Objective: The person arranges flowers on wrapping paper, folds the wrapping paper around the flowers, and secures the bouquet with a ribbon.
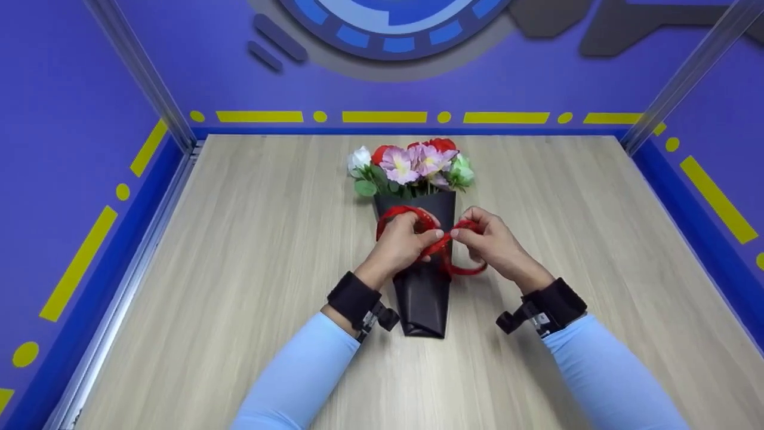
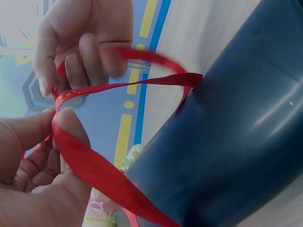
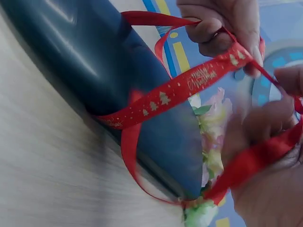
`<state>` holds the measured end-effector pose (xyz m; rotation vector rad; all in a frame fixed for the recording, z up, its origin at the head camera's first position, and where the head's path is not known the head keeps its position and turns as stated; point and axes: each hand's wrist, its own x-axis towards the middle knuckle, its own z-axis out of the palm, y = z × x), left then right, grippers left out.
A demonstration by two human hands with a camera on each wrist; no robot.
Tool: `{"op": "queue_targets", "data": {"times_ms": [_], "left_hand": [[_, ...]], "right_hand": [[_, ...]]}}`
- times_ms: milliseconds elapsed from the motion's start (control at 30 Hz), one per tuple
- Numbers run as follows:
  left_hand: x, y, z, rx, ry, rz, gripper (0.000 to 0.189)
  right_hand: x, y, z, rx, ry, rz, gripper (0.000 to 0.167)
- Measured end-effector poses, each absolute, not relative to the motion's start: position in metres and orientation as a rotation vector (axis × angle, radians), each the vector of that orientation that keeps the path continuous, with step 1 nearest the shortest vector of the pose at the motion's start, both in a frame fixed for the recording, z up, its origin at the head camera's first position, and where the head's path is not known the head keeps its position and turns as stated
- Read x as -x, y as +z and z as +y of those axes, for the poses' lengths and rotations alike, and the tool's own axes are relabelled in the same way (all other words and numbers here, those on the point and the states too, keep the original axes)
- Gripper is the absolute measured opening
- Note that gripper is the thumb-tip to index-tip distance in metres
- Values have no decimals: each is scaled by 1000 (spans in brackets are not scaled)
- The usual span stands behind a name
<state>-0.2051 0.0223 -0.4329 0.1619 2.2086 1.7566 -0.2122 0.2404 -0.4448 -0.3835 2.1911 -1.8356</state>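
Note:
A bouquet of artificial-looking flowers [image 1: 418, 164] in black wrapping [image 1: 422, 298] lies on the table, blooms toward the back. Around the wrapping runs a red ribbon [image 3: 165, 94] printed with gold trees and lettering. My left hand [image 1: 401, 242] pinches the ribbon between thumb and index finger above the wrapping, with a loop standing over the fingers. Just to its right, my right hand [image 1: 492, 242] pinches another stretch of the ribbon. The two thumbs nearly meet over the bouquet's middle. A loose loop hangs below the right hand. Some fingers are blurred in the right wrist view.
The wooden tabletop [image 1: 268, 251] spreads around the bouquet. Blue-purple panels [image 1: 149, 36] with yellow marks rise at the back and both sides, with metal posts [image 1: 680, 77] at the back corners. Black straps [image 1: 552, 304] with small cameras sit on both wrists.

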Motion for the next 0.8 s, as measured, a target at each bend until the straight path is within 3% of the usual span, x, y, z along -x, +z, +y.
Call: {"op": "queue_targets", "data": {"times_ms": [133,333,433,600,800], "left_hand": [[206,-432,23,-115,1716,2252,26],[201,-430,20,-124,1706,2299,25],[199,-429,17,-224,1678,2344,23],[196,-427,17,-487,1365,2536,43],[196,-427,18,-502,1177,2677,16]], "right_hand": [[209,-443,234,472,-1602,2354,29],[206,-443,226,478,-1536,2439,19],[206,-441,225,456,-1582,2417,20],[207,-439,227,475,-1550,2394,20],[207,-437,226,515,-1536,2396,21]]}}
